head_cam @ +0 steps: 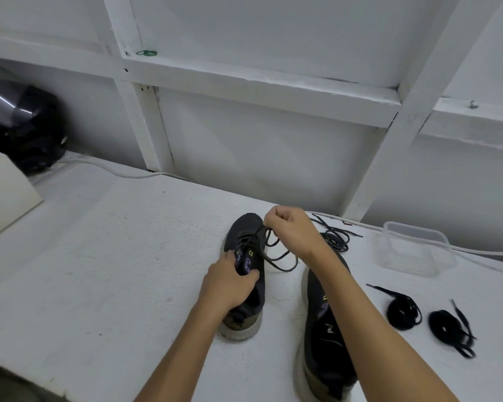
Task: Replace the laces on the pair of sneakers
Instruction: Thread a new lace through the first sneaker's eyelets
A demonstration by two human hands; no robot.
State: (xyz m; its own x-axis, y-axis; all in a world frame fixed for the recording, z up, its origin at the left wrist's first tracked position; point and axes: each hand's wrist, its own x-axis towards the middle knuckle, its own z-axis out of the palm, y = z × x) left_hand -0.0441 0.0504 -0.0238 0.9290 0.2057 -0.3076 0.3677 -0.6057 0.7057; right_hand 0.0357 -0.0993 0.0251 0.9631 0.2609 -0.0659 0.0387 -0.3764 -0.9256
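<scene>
Unlacing step, mid-tabletop: left hand (230, 281) grips the left sneaker (246, 274) at its tongue, right hand (291, 230) pinches the old lace (276, 256) (drawn up from the eyelets); next likely pulling it free, then threading a coiled new lace (404, 310).

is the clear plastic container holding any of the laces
No, the clear container looks empty; the two coiled black laces lie on the table nearer the person.
</scene>
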